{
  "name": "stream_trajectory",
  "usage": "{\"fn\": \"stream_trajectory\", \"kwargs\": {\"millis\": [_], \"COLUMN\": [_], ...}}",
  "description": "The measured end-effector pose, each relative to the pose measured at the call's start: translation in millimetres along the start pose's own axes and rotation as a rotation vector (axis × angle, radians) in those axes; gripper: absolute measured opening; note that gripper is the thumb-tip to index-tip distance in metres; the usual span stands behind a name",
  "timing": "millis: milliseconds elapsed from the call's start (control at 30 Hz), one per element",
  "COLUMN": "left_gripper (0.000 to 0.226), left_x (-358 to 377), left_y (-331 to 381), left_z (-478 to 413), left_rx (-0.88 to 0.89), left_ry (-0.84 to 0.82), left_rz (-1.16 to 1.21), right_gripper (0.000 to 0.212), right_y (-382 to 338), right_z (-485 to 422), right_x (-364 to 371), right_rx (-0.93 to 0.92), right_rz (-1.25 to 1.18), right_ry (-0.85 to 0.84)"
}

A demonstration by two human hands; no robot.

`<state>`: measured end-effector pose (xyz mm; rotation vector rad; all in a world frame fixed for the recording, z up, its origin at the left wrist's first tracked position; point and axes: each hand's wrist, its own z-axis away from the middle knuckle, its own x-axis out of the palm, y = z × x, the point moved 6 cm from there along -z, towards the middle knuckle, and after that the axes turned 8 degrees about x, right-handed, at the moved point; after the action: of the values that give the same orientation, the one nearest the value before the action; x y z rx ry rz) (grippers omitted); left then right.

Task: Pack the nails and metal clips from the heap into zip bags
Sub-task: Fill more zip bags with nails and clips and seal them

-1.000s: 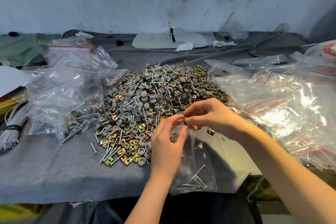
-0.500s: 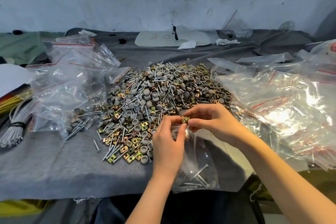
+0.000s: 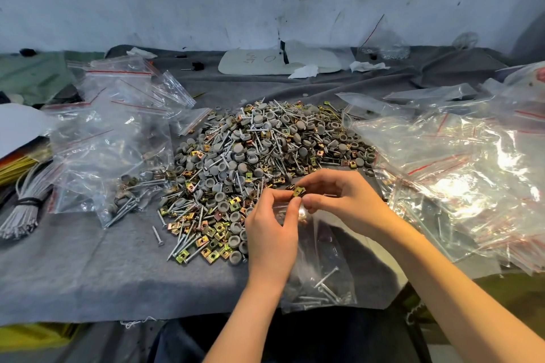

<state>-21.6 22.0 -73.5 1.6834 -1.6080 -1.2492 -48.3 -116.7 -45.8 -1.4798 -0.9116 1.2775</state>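
Observation:
A big heap (image 3: pixel 259 162) of nails, grey caps and brass-coloured metal clips lies on the grey cloth. In front of it my left hand (image 3: pixel 272 230) pinches the top edge of a clear zip bag (image 3: pixel 320 268) that hangs down and holds several nails at its bottom. My right hand (image 3: pixel 339 199) pinches a small metal clip (image 3: pixel 298 191) right at the bag's mouth, fingertips of both hands nearly touching. Whether the clip is inside the opening I cannot tell.
Filled zip bags (image 3: pixel 112 162) lie to the left of the heap, and a large pile of zip bags (image 3: pixel 460 180) covers the right side. A bundle of grey ties (image 3: pixel 23 209) sits at the far left. A white board (image 3: pixel 280 63) lies by the back wall.
My right hand has stayed at the bag's mouth, turning the clip between its fingers. My left hand keeps its pinch on the bag's edge. The view has shifted slightly.

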Motion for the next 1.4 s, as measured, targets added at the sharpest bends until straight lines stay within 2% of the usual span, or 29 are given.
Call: {"fn": "stream_trajectory", "kwargs": {"millis": [133,267,433,633,767,867,1067,1400], "left_gripper": [0.021,0.005,0.005,0.002,0.009,0.017,0.018,0.013], "left_x": [-0.2,3.5,4.8,4.9,4.6,3.3,4.1,5.2], "left_y": [-0.5,-1.2,3.1,6.6,4.1,7.1,5.0,4.7], "left_z": [-0.6,0.6,-0.5,-0.7,0.8,0.2,1.0,0.1], "left_rx": [0.005,0.027,0.097,0.149,0.082,0.105,0.105,0.092], "left_ry": [-0.010,-0.068,-0.084,-0.088,-0.097,-0.095,-0.104,-0.097], "left_rz": [0.004,0.017,-0.004,-0.020,-0.009,-0.022,-0.091,-0.112], "right_gripper": [0.020,0.025,0.025,0.023,0.028,0.020,0.018,0.021], "right_y": [8.9,12.3,18.1,22.6,27.9,30.9,35.8,38.3], "right_z": [1.7,2.8,2.6,-1.1,-2.7,-3.5,-5.8,-6.9], "right_x": [-1.8,-4.0,-0.4,3.6,3.9,7.1,10.0,8.6], "right_rx": [0.017,0.030,0.121,0.166,0.190,0.214,0.260,0.278], "right_rz": [-0.067,-0.183,-0.420,-0.547,-0.594,-0.641,-0.693,-0.742], "right_ry": [0.048,0.045,-0.055,-0.103,-0.118,-0.146,-0.201,-0.158]}}
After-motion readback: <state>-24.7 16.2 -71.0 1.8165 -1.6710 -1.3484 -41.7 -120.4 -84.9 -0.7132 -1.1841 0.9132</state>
